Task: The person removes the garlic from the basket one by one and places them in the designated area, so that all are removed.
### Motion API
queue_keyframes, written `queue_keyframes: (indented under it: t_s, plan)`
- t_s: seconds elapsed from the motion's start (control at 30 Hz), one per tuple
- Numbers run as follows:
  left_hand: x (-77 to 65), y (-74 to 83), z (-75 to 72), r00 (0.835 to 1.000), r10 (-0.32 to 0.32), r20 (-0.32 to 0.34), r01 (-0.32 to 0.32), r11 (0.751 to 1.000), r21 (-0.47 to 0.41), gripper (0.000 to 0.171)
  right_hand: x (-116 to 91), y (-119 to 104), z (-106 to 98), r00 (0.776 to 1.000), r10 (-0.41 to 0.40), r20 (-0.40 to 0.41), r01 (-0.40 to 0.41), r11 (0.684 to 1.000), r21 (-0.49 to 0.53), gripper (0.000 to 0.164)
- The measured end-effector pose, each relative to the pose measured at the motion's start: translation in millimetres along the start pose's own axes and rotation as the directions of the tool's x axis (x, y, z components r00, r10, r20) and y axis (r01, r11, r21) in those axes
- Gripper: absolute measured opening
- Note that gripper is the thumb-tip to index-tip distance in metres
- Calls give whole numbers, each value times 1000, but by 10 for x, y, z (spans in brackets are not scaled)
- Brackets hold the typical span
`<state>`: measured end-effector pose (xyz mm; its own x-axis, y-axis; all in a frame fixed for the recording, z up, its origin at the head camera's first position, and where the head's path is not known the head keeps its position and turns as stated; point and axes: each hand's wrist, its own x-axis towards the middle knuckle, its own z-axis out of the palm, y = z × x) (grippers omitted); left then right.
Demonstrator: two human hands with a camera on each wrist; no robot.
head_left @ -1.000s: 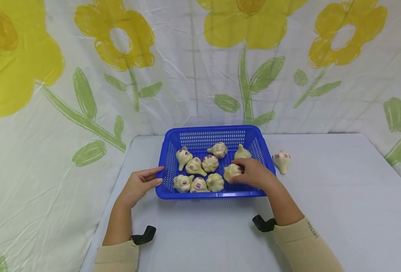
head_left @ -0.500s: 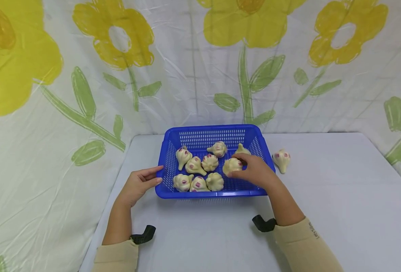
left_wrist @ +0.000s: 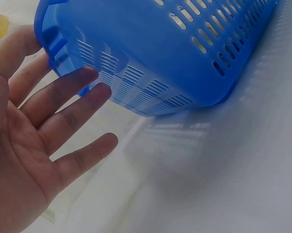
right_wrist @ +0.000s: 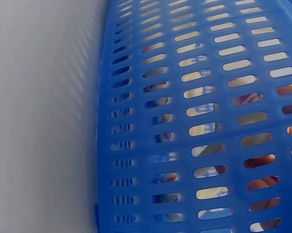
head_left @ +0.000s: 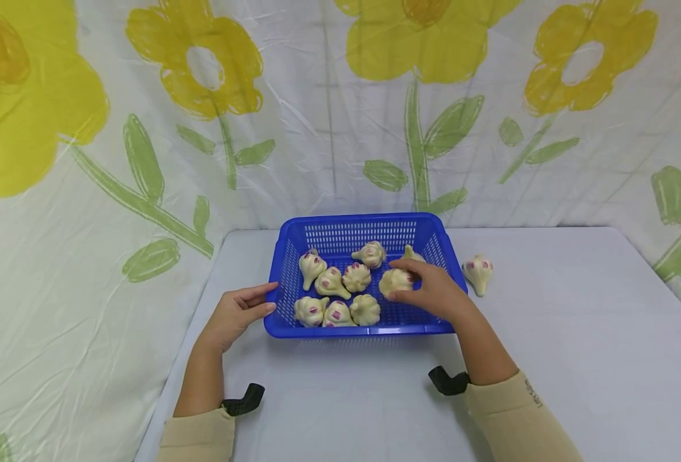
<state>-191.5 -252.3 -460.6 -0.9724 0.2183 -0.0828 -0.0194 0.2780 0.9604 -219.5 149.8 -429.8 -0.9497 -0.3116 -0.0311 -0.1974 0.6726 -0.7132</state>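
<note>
A blue plastic basket holds several garlic bulbs, pale with purple patches. My right hand reaches over the basket's right part and grips a garlic bulb between thumb and fingers. Just behind that bulb is another garlic bulb, partly hidden by the hand. On the other side, my left hand touches the basket's left rim with its fingertips. The left wrist view shows the left hand with extended, spread fingers beside the basket wall. In the right wrist view the basket wall mostly hides the right hand.
One garlic bulb lies on the white-covered table, right of the basket. Behind the table hangs a white cloth with yellow flowers. Black wrist mounts sit below both hands.
The right hand has shifted slightly towards the back of the basket with the garlic bulb in its grip. The left hand and the basket stay put.
</note>
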Motion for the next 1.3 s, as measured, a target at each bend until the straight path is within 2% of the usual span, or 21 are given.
queue_keyframes:
  t_s: [0.3,0.6,0.83,1.13,1.23,1.3]
  plan:
    - [-5,-22,-11,1000,3,1,-3,1000,4,53,13,14,10,999,-38,8,38,999,23,62]
    - [-19,-17,-15,1000,-4,-5,4,1000,8,53,22,-17,-15,1000,-10,27,6,991,133,67]
    - [-31,-13,-13,999,-29,-16,29,1000,7,53,20,-14,-26,1000,19,7,-20,986,163,71]
    - [-7,-19,5,1000,-22,-7,22,1000,6,55,-23,17,-67,992,17,-122,9,978,209,81]
    - [-2,-17,6,1000,-20,-6,20,1000,3,55,-51,21,-78,978,2,-207,49,969,241,82]
    - [1,-17,6,1000,-16,-4,16,1000,1,55,-76,22,-81,960,2,-281,78,959,272,80]
